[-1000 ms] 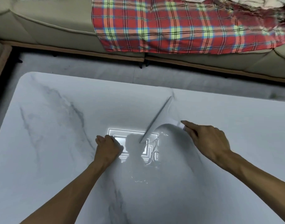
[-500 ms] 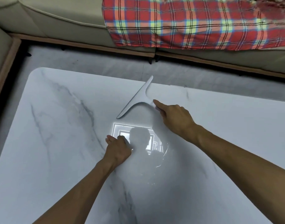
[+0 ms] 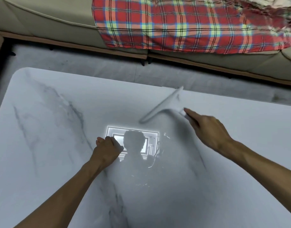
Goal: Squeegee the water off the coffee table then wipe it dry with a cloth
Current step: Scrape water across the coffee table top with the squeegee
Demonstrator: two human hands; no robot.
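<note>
The right hand (image 3: 209, 129) grips the squeegee (image 3: 162, 106) handle; its blade runs diagonally just ahead-left of that hand, reaching the tabletop (image 3: 50, 129) far edge. The left hand (image 3: 106, 149), fisted, rests beside droplets (image 3: 158, 145) nearer the person.

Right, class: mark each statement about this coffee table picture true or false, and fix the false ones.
1. The right hand holds the squeegee. True.
2. The left hand lies flat and open on the coffee table. False: it is curled into a fist.
3. A plaid blanket lies on the sofa. True.
4. The squeegee's blade is at the table's near edge. False: it is near the far edge.
5. A drying cloth lies on the table. False: none is visible.
</note>
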